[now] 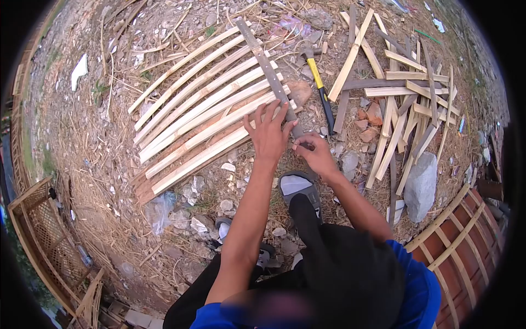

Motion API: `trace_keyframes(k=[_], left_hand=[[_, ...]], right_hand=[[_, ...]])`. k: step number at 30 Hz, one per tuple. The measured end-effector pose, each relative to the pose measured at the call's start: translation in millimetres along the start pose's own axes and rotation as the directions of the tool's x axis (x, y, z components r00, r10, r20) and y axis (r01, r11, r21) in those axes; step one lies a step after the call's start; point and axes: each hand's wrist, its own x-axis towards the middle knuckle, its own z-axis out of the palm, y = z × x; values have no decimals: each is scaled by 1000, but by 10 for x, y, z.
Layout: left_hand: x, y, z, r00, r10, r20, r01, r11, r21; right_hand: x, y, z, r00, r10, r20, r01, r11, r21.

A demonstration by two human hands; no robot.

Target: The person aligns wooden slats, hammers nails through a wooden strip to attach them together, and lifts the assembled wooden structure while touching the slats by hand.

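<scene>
Several pale bamboo slats (200, 162) lie side by side on the ground, slightly fanned out. A darker wooden strip (258, 53) crosses their right ends, with small shiny spots along it. My left hand (268, 131) rests on this strip and the nearby slat ends, palm down with fingers spread. Close to the strip's lower end, my right hand (319, 158) is closed in a pinch; what its fingertips hold, if anything, is too small to make out. A hammer (316, 74) with a yellow and black handle lies just right of the strip.
A loose pile of wooden strips (392, 134) lies on the right, beside a large grey stone (421, 189). Broken brick (375, 114) and rubble litter the ground. A lattice frame (49, 241) stands at left, and a slatted panel (460, 247) at lower right.
</scene>
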Motion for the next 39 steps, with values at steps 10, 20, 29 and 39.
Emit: trace_keyframes(k=[10, 20, 29, 39], left_hand=[[110, 33, -108, 996, -27, 83, 27, 1000, 7], [105, -15, -77, 998, -28, 50, 28, 1000, 0], [120, -15, -106, 994, -80, 73, 84, 995, -59], [157, 10, -30, 982, -171, -77, 142, 945, -296]], right_hand=[[807, -289, -128, 941, -269, -207, 288, 955, 64], [837, -213, -65, 945, -285, -159, 304, 946, 112], [901, -316, -99, 804, -589, -78, 566, 799, -205], [900, -301, -63, 765, -641, -64, 600, 744, -293]])
